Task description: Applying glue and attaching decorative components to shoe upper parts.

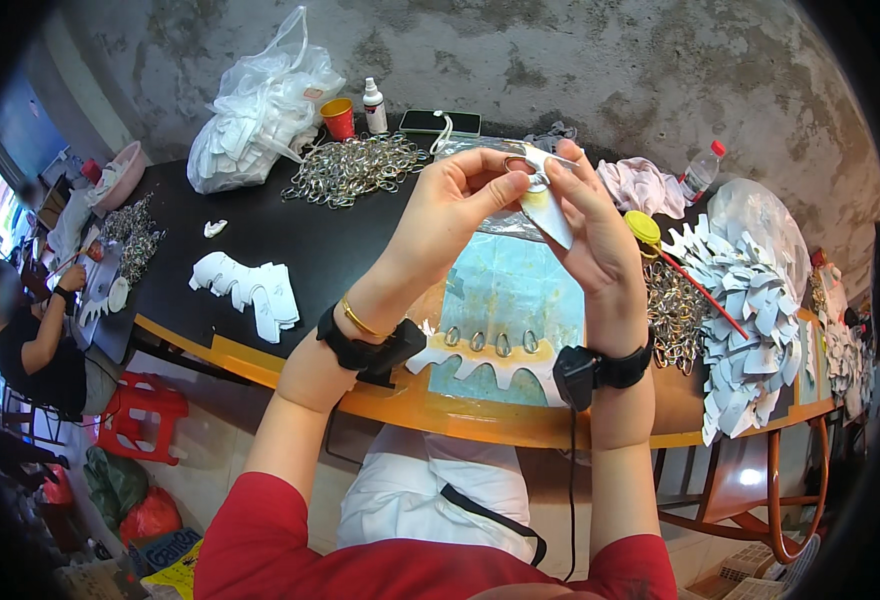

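Raised over the table, my left hand [465,200] pinches a metal ring [515,162] between thumb and fingers. A white tab-like piece [548,215] with a yellowish patch hangs between both hands, its upper end at the ring. My right hand [600,220] grips that piece between thumb and fingers. Below, on a clear sheet [520,275], lies a row of joined white pieces [480,372] with yellow-stained edges. Several oval metal rings [503,345] sit along its upper edge. Whether the ring is threaded through the held piece I cannot tell.
Metal rings are heaped at back left [355,170] and right [672,312]. White pieces pile up [750,330] on the right, by a yellow-lidded pot [643,228] and a red stick [705,295]. A plastic bag [260,115] stands back left. Another person [40,335] sits far left.
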`<state>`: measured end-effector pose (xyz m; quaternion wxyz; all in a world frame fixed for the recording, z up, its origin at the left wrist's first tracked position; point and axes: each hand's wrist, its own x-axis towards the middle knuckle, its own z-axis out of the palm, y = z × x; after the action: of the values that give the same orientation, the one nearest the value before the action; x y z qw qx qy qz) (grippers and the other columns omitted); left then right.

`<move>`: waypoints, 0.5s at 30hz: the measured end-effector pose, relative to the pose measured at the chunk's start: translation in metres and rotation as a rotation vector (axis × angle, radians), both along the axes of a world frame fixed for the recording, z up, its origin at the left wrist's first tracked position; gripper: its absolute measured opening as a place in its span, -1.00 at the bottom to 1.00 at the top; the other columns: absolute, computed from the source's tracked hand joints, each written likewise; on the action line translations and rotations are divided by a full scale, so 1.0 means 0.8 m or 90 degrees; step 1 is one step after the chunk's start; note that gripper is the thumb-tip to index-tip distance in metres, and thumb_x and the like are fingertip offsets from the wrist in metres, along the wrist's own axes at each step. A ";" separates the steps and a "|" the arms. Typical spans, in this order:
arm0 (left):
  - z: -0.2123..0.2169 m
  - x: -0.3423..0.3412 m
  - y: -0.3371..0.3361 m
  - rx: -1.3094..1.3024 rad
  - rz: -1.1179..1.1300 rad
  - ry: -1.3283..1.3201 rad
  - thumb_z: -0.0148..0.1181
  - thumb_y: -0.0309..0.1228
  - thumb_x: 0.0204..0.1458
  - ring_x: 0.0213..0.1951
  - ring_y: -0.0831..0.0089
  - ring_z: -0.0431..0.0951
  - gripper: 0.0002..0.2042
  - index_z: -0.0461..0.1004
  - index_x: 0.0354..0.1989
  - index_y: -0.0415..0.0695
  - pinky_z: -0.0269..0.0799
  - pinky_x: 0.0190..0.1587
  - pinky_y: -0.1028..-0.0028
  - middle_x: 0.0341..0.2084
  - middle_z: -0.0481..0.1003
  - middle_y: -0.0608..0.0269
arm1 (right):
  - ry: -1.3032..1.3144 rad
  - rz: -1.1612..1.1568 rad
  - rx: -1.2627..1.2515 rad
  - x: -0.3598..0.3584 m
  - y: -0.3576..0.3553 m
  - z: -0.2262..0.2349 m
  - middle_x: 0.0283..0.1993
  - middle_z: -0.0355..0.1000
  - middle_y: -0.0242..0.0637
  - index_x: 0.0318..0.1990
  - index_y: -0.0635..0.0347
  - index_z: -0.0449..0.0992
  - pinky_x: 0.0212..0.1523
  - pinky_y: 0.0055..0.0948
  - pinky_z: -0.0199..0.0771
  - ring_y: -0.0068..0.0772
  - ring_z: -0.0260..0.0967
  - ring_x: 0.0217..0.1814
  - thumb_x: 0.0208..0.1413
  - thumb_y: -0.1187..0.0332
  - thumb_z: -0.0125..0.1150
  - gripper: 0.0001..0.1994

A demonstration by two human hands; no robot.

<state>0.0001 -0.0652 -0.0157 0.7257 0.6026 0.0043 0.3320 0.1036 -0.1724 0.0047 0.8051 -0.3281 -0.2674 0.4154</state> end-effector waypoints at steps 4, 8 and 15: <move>0.003 -0.003 0.001 0.060 0.011 0.026 0.17 -0.49 0.01 -0.33 0.62 0.48 -0.84 0.45 -0.26 -0.29 0.40 -0.25 0.64 -0.40 0.51 0.25 | -0.226 -0.094 0.035 0.006 0.003 -0.014 -0.36 0.38 -0.28 -0.09 0.16 0.17 -0.32 -0.64 0.39 -0.58 0.37 -0.32 0.02 0.50 0.17 -0.65; 0.004 -0.002 0.003 0.129 0.067 0.055 0.17 -0.50 0.00 -0.32 0.63 0.48 -0.83 0.45 -0.25 -0.30 0.40 -0.24 0.64 -0.38 0.51 0.25 | -0.578 -0.336 0.005 0.002 0.008 -0.020 -0.41 0.38 -0.31 -0.12 0.16 0.21 -0.38 -0.69 0.30 -0.61 0.35 -0.34 0.02 0.46 0.18 -0.70; 0.008 -0.008 0.007 0.147 0.054 0.087 0.16 -0.52 0.00 -0.30 0.62 0.48 -0.74 0.40 -0.11 -0.32 0.42 -0.24 0.65 -0.35 0.49 0.25 | -0.450 -0.198 -0.026 0.004 0.006 -0.012 -0.32 0.45 -0.16 0.07 0.18 0.17 -0.33 -0.65 0.36 -0.56 0.39 -0.31 0.02 0.41 0.19 -0.53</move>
<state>-0.0064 -0.0597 -0.0093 0.6348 0.7026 0.0414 0.3187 0.1065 -0.1675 -0.0045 0.7100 -0.5037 -0.4671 0.1553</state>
